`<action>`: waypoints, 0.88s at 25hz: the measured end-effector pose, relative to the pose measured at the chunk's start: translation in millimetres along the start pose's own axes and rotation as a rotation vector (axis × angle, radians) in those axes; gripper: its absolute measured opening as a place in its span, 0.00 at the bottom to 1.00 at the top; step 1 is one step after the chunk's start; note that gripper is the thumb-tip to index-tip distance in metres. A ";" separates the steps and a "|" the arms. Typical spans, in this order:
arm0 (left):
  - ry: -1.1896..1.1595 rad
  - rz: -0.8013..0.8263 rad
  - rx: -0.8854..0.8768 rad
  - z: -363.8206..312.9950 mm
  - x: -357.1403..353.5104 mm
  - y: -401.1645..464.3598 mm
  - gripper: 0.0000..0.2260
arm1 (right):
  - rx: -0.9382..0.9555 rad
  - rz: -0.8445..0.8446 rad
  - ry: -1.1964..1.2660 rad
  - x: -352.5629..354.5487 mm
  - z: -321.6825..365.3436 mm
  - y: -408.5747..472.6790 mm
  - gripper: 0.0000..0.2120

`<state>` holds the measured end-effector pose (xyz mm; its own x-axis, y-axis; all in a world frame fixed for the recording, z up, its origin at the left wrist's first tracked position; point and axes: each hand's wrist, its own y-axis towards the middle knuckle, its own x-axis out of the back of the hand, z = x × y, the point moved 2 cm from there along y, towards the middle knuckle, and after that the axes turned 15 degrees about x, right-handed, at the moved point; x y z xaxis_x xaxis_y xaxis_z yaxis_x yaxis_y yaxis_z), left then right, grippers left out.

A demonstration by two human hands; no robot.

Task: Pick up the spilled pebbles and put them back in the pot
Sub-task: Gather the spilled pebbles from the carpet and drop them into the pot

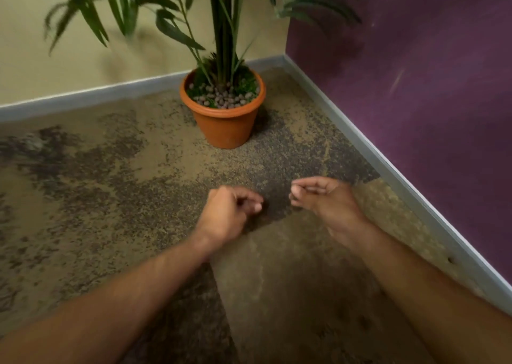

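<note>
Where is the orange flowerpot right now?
In the head view, the pot stands on the carpet in the room's corner, top centre, beyond both hands, where the cream wall meets the purple wall.

This looks like an indoor corner of an office or home: a speckled brown carpet (110, 183) meets a cream wall (33, 67) and a purple wall (415, 86) along grey skirting (83, 97), with a potted palm (224, 31) in an orange pot (224, 125).
</note>
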<state>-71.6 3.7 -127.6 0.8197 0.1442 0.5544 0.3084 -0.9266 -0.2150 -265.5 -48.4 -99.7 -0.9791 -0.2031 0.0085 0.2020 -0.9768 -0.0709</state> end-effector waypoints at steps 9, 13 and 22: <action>-0.448 -0.374 0.298 -67.0 109.6 136.1 0.07 | 0.090 0.041 0.040 -83.9 71.5 157.6 0.03; -0.223 -0.463 0.308 -89.3 128.1 170.7 0.01 | 0.128 0.072 -0.045 -120.1 90.1 201.2 0.02; -0.409 -0.448 0.213 -62.5 114.6 132.5 0.13 | 0.416 0.018 -0.299 -60.1 87.7 183.9 0.07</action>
<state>33.0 -124.3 -42.3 0.6944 0.6608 0.2850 0.7179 -0.6631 -0.2119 -167.6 -221.8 -25.8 -0.9384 -0.1715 0.2999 0.2704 -0.9049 0.3288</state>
